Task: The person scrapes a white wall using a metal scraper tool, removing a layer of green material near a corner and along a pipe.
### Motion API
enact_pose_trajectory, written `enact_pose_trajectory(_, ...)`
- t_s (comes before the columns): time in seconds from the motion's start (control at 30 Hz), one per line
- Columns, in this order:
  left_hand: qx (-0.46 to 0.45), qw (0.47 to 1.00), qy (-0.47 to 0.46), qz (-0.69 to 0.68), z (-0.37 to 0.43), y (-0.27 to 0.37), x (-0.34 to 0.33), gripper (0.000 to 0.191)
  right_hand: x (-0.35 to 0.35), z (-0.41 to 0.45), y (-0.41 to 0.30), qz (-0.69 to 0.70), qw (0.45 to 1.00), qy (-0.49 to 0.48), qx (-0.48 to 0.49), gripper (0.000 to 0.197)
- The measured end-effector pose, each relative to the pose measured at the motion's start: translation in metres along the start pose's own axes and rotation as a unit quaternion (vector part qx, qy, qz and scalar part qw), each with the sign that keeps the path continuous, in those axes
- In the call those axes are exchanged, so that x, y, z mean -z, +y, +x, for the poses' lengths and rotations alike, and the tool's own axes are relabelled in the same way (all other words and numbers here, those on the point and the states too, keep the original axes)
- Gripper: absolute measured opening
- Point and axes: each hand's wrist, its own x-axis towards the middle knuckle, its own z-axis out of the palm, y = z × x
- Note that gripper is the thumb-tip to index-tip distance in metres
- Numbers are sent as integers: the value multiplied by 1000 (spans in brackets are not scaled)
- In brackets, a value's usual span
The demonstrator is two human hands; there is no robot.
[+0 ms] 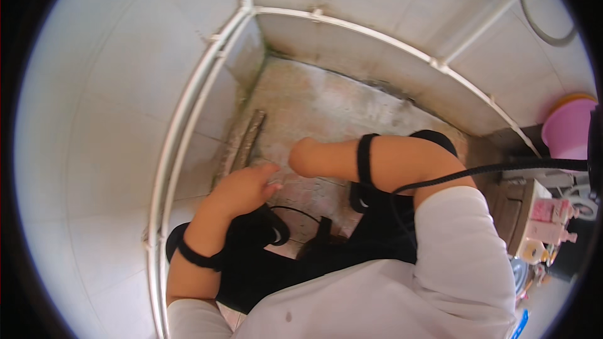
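Observation:
My left hand (249,187) hangs over the tiled floor (306,99), thumb and forefinger apart, with nothing seen between them. Just right of it is my right hand (304,157), bent down at the wrist. Its fingers are hidden from above, so whether it holds anything cannot be told. A small gap separates the hands. Beyond my left hand, a narrow dark speckled strip (249,136) lies on the floor along the left wall; its exact kind is unclear. Each forearm wears a black band, the right one (365,160) and the left one (195,256).
White pipes (181,127) run low along both tiled walls. Brown stains mark the floor's far edge. At right are a pink bucket (567,125) and a cabinet (516,214) with several bottles (546,233). A black cable (494,168) crosses above my right arm.

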Motion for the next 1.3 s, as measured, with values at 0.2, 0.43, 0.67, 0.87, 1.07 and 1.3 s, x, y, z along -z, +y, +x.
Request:
enact_pose_trajectory(0.2,-16,1000,5,4,-4,-2,-4,34,1,0,-3,5,1000,1,4,14)
enact_pose_trajectory(0.43,-24,999,24,-1,-2,-6,-12,22,3,-3,-2,-5,1000,-19,-11,15)
enact_pose_trajectory(0.67,-29,999,26,7,2,-13,-15,14,4,0,2,-8,998,-54,-17,23)
enact_pose_trajectory(0.87,-22,1000,9,2,2,-12,-14,16,14,-10,-1,-9,999,-32,-41,26)
enact_pose_trajectory(1.07,24,1000,5,7,-5,-5,-18,24,15,-9,-11,-43,999,-18,-28,21)
enact_pose_trajectory(1.3,-51,983,161,72,-13,18,-16,9,-16,0,17,78,997,-8,17,35)
